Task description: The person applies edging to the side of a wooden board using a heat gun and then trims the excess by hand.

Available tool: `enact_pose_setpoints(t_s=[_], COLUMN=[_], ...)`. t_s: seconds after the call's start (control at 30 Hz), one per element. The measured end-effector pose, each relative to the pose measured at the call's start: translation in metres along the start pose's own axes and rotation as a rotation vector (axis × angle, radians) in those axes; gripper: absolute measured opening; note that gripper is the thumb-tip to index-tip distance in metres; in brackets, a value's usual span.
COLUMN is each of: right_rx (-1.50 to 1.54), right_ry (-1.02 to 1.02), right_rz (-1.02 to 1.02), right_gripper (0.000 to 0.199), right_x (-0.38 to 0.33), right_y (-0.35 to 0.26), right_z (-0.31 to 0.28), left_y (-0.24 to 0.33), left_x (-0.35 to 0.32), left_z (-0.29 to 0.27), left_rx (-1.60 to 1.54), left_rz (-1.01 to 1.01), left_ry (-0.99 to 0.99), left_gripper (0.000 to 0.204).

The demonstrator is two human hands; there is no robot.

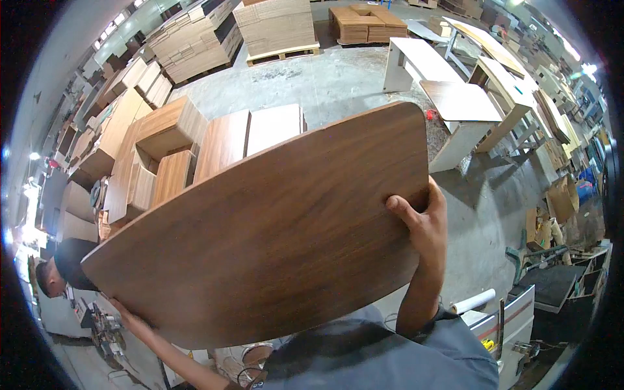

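A large dark brown wood-grain panel with rounded corners fills the middle of the head view, tilted and held up in front of me. My right hand grips its right edge, thumb lying on the brown face and the other fingers hidden behind. At the panel's lower left end, my left hand holds the edge; most of its fingers are out of sight under the board. The panel covers whatever lies directly below it.
Stacked wood-grain panels stand beyond the board, with taller pallet stacks farther back. White benches are at the right. A person in a dark cap is at the far left. Near my right side is a machine with a white roll.
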State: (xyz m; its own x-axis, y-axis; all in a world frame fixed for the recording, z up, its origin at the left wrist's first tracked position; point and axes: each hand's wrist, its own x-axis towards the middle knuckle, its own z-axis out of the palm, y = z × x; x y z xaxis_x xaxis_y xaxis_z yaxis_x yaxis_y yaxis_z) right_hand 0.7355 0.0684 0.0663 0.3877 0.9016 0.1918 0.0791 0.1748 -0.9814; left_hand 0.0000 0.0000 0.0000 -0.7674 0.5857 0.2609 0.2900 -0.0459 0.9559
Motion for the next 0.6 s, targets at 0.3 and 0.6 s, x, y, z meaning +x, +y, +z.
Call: enact_pose_setpoints(t_s=[0.3,0.6], right_rx=[0.018,0.043], right_ry=[0.083,0.297], right_rz=[0.081,0.152], right_gripper=[0.054,0.056], right_x=[0.035,0.043], right_y=[0.006,0.042], right_z=[-0.083,-0.184], left_y=[0.057,0.071], left_x=[-0.059,-0.083], left_z=[0.09,0.217], left_rx=[0.057,0.13], left_rz=[0.009,0.095], left_ry=[0.058,-0.317], left_gripper=[0.089,0.093])
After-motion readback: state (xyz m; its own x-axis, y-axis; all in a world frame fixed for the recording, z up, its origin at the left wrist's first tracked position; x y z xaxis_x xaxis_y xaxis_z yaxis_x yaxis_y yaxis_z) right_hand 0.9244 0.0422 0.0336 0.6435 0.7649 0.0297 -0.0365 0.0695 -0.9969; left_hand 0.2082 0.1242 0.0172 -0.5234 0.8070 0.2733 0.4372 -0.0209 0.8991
